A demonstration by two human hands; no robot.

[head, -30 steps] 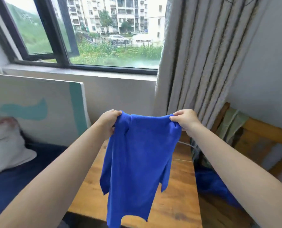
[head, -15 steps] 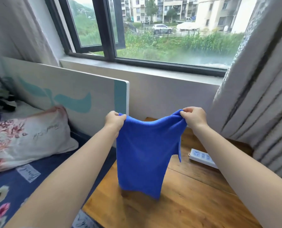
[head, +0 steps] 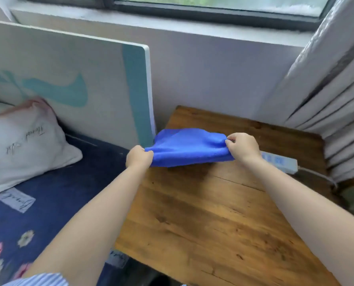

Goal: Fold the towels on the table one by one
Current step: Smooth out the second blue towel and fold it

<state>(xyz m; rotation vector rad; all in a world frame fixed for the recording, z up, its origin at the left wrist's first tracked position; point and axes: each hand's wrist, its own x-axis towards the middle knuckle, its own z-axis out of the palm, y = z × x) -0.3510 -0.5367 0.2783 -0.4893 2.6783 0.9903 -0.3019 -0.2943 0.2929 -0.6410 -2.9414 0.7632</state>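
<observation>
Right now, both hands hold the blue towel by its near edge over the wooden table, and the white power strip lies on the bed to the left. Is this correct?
Not quite. The head view shows the white power strip lying on the wooden table, at its right side, not on the bed. The rest stands: the left hand and the right hand hold the blue towel by its near edge over the table.

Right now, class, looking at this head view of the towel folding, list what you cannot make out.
- Power strip: its near end is hidden behind the right hand.
- Blue towel: its underside and fold count are hidden by its own bunching.
- Left hand: its fingertips are buried in towel.
- Wooden table: its near edge is cut by the frame.
- Writing on the pillow: too blurred.
</observation>
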